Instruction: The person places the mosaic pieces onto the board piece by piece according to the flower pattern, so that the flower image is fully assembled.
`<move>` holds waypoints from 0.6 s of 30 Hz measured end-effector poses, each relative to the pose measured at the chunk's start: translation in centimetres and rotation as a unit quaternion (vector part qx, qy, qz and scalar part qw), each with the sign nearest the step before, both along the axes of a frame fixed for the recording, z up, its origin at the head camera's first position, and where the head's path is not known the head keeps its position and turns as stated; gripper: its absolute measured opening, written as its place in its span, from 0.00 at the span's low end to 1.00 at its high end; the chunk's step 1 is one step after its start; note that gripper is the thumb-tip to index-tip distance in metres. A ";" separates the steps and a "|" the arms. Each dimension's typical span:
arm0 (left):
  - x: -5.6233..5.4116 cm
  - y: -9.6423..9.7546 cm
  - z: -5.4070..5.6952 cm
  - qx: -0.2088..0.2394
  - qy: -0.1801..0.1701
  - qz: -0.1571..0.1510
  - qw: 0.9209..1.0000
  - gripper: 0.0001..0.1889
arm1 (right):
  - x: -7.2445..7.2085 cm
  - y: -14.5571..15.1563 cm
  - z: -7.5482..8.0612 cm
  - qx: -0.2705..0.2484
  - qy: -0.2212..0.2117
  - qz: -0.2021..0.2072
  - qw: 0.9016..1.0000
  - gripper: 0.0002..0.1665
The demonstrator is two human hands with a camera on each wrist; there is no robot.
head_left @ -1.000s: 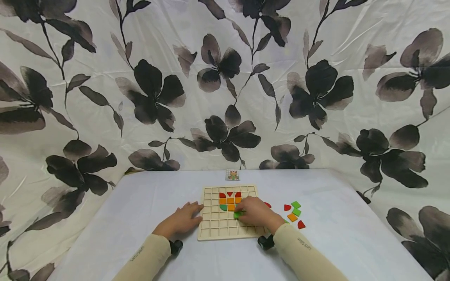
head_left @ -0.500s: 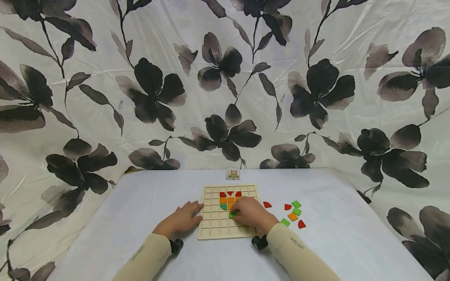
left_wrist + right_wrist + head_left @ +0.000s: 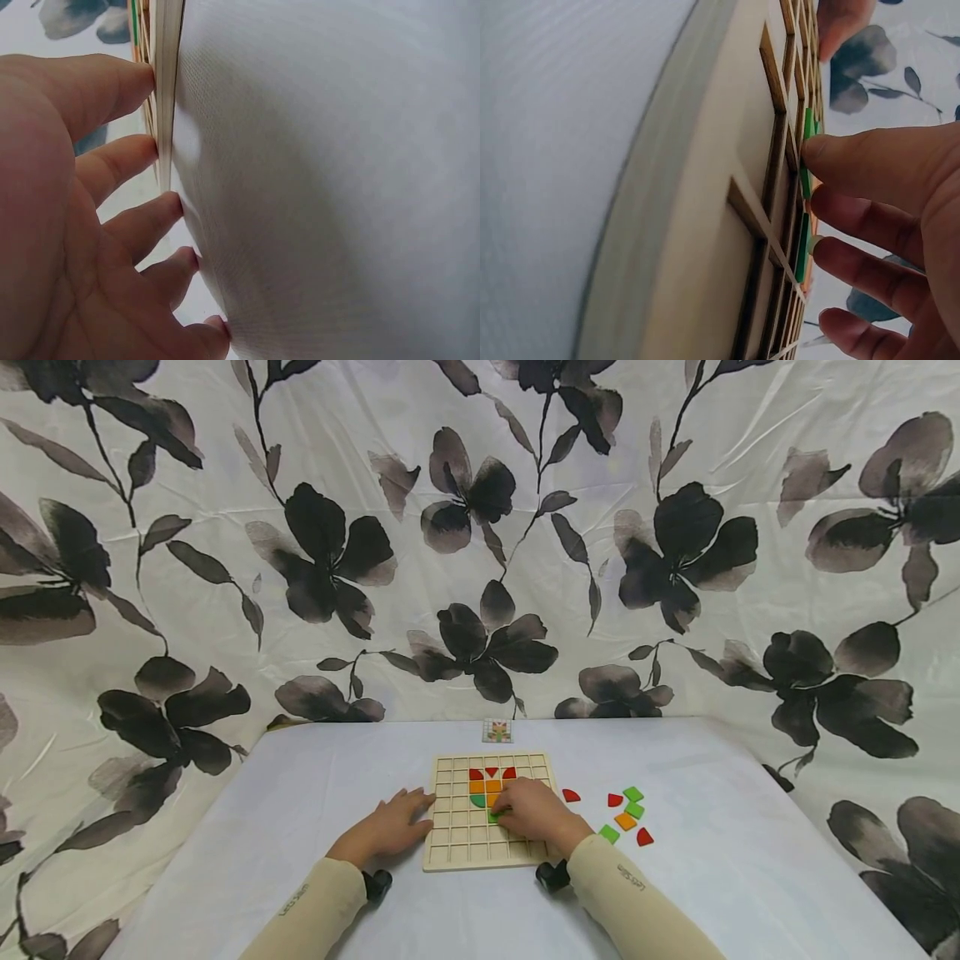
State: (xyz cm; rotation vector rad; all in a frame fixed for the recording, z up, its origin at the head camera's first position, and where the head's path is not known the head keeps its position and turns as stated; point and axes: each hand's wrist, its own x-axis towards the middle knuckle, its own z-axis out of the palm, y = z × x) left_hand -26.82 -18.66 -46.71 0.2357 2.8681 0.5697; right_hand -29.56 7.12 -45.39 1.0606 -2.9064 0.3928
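A pale wooden grid board (image 3: pixel 450 857) lies on the table. My left hand (image 3: pixel 386 827) rests at its left side, with thumb and fingertips along the board edge (image 3: pixel 166 82) in the left wrist view. Over the board's middle, my right hand (image 3: pixel 540 812) pinches a green square tile (image 3: pixel 492 817) between thumb and index finger, low over the grid just below an orange column. In the right wrist view the thumb overlaps this green tile (image 3: pixel 808 121); another green piece (image 3: pixel 802 244) sits near the other fingertips. Red pieces (image 3: pixel 476 774), orange squares (image 3: pixel 492 787) and a teal rounded piece (image 3: pixel 478 801) fill cells above.
Right of the board lie loose pieces: red ones (image 3: pixel 571 796), green squares (image 3: pixel 609 834) and an orange square (image 3: pixel 625 821). A small patterned card (image 3: pixel 497 731) lies at the back of the white table (image 3: pixel 315 768). Behind hangs a floral cloth (image 3: pixel 570 668).
My right hand has shifted slightly left with the green tile, then lowered it close to the cell under the orange column. The left hand stays at the board's edge.
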 end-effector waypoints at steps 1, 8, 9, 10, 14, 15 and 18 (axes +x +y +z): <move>0.0 0.0 0.0 0.000 0.000 0.000 1.000 0.28 | 0.0 0.0 0.0 -0.002 -0.001 0.000 1.000 0.08; -0.2 0.1 -0.1 0.003 -0.003 0.004 1.000 0.29 | -0.1 0.8 0.1 -0.004 -0.016 0.015 1.000 0.08; -0.2 0.1 -0.1 0.003 -0.003 0.003 1.000 0.28 | -0.2 1.0 0.1 -0.004 -0.015 0.016 1.000 0.09; -0.2 0.1 -0.1 0.003 -0.003 0.003 1.000 0.28 | -0.2 1.3 0.1 -0.003 -0.014 0.016 1.000 0.09; 0.0 0.0 0.1 0.005 0.001 -0.001 1.000 0.28 | -0.4 2.3 0.5 -0.008 -0.021 0.000 1.000 0.08; 0.1 0.0 0.2 0.006 0.001 -0.001 1.000 0.28 | -0.4 2.5 0.7 -0.011 -0.028 -0.007 1.000 0.08; 0.1 0.0 0.2 0.006 0.002 -0.003 1.000 0.28 | -0.7 3.3 0.9 -0.019 -0.044 -0.029 0.998 0.08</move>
